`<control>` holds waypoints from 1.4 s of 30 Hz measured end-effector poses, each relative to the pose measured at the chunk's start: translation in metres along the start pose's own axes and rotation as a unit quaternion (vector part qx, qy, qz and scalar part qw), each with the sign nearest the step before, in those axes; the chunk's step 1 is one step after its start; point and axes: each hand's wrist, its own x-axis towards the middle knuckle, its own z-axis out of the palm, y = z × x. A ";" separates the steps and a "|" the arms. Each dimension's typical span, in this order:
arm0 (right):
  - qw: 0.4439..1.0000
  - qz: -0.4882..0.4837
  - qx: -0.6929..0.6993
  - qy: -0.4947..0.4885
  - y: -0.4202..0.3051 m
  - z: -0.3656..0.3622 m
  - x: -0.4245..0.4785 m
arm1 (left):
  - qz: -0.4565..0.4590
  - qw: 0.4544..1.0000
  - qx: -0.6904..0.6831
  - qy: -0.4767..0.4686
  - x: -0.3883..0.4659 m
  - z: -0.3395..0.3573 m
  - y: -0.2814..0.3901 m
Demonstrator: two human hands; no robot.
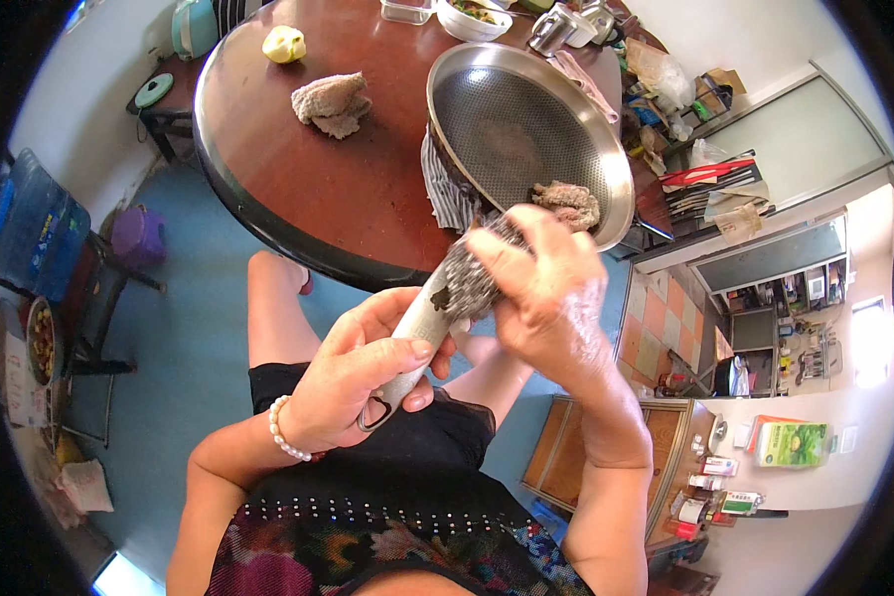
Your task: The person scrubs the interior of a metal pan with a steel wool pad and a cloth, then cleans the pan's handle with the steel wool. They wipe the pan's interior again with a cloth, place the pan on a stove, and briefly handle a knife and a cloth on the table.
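Observation:
A wide steel wok (518, 138) with a honeycomb-patterned inside rests tilted on the table, its long handle (422, 316) pointing toward me. My left hand (365, 365), with a pearl bracelet at the wrist, grips the handle near its hanging loop (376, 413). A grey steel wool scrubber (471, 279) is held in my right hand (547, 287), pressed around the handle's upper part and blurred. The joint of handle and wok is partly hidden behind that hand. A crumpled rag (568, 205) lies inside the wok near its rim. Under the wok is a striped cloth (445, 186).
The round reddish-brown table (268, 141) holds a second crumpled rag (333, 104), a partly peeled fruit (284, 45), a white bowl of food (474, 20), a metal cup (553, 31) and a pink cloth (585, 83). A wooden cabinet (611, 447) stands at right, a chair (104, 290) at left.

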 end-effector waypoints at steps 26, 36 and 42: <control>0.992 0.022 0.120 -0.003 -0.015 0.009 0.002 | 0.008 0.998 -0.059 0.017 0.001 -0.002 -0.012; 0.987 -0.066 0.145 -0.025 -0.027 0.002 0.007 | 0.006 0.998 -0.056 0.009 -0.003 -0.001 -0.017; 0.980 -0.060 0.186 -0.026 -0.029 0.006 0.014 | 0.012 0.999 -0.033 0.007 -0.001 -0.004 -0.014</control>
